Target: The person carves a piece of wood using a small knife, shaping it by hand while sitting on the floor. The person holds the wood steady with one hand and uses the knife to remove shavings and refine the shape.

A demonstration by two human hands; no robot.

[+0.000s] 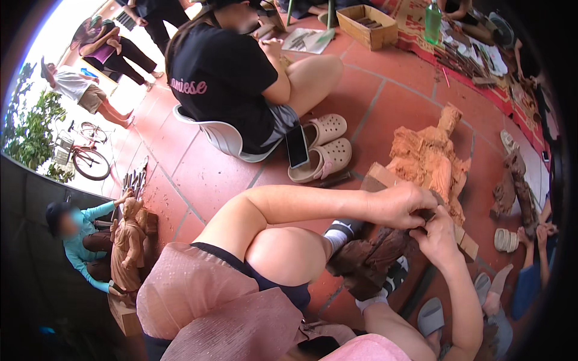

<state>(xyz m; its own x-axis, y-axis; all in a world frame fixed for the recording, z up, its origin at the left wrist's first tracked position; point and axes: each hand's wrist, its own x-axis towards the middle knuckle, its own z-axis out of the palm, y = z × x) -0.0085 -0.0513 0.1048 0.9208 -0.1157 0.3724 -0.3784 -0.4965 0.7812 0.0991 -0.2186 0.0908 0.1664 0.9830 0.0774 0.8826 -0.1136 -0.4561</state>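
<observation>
Dark wooden carving (368, 260) propped on the terracotta tile floor (198, 174) between the person's feet, wedged against a foot in a black-and-white sock (341, 233). Left hand (402, 204) curled tight over the carving's top end, fingers folded down around something small and dark; what exactly sits in that grip, impossible to tell. Right hand (438, 236) just beneath, touching the left, fingers bent and pressed to the same spot on the dark wood; whether clasping a tool or only the carving, also unclear. Both forearms reaching in across a raised bare knee.

Just behind the hands, a larger pale orange carved figure (428, 157), resting on a wooden block (385, 178). Farther left, a pair of beige clogs (324, 147) side by side, with a smartphone (296, 145) lying across their edge. Beside them, a person in a black shirt (223, 75) seated on a low white seat, back turned. At the left rim, another person in teal sleeves (84, 237) holding a brown standing statue (127, 246). Far off at the top, a wooden box (367, 25) and a green bottle (432, 21) on a patterned mat.
</observation>
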